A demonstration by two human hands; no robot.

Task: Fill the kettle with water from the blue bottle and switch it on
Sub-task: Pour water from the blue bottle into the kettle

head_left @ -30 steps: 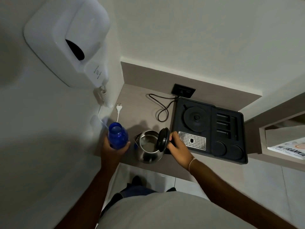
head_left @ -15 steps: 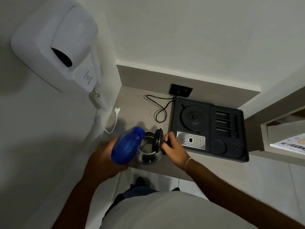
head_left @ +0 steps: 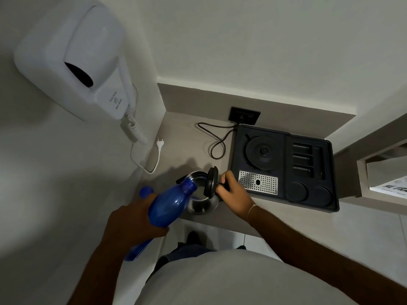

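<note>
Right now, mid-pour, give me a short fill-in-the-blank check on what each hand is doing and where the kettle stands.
1. The left hand tilts the ____ bottle toward the kettle.
2. The kettle's lid stands ____.
3. The right hand holds the kettle's ____.
4. The round kettle base on the black tray is ____.

Missing: blue; open; handle; empty

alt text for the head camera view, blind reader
The left hand tips a blue bottle with its mouth over the open steel kettle, whose handle the right hand grips. The kettle stands on a counter, off its round base in a black tray.
</note>
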